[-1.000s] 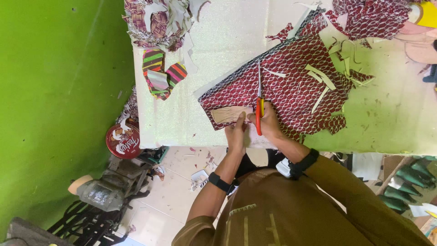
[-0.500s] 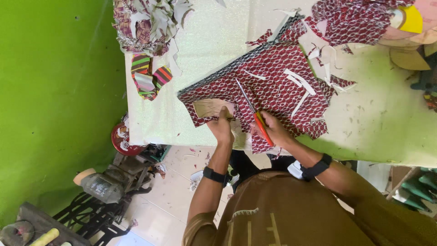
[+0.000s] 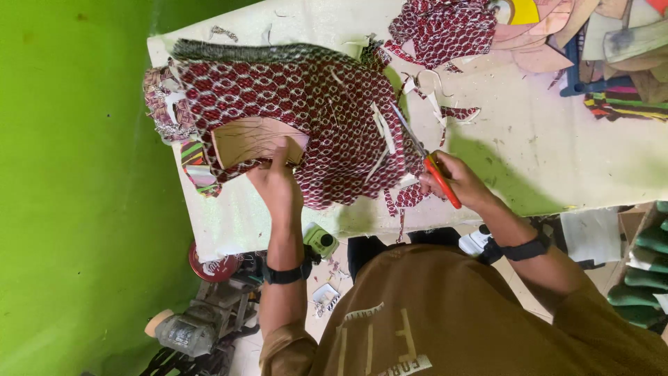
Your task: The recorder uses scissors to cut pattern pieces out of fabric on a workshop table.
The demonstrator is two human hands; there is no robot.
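A dark red patterned cloth (image 3: 306, 97) is spread over the pale table (image 3: 529, 146). My left hand (image 3: 275, 177) presses a tan cardboard pattern piece (image 3: 247, 139) against the cloth's near edge. My right hand (image 3: 456, 182) grips scissors (image 3: 428, 157) with orange handles, the blades lying on the cloth's right edge. Thin pale strips (image 3: 381, 129) rest on top of the cloth.
More red patterned cloth (image 3: 445, 28) and tan cutouts (image 3: 543, 49) lie at the far side. Striped scraps (image 3: 198, 170) hang off the table's left end beside a green wall (image 3: 69, 174). A machine (image 3: 188, 327) and a round red tin (image 3: 209, 264) sit on the floor.
The view has shifted, and the cloth now lies farther left, spread over the scrap pile. My hands have moved apart: the left stays on the cardboard, the right with scissors is at the cloth's right edge.
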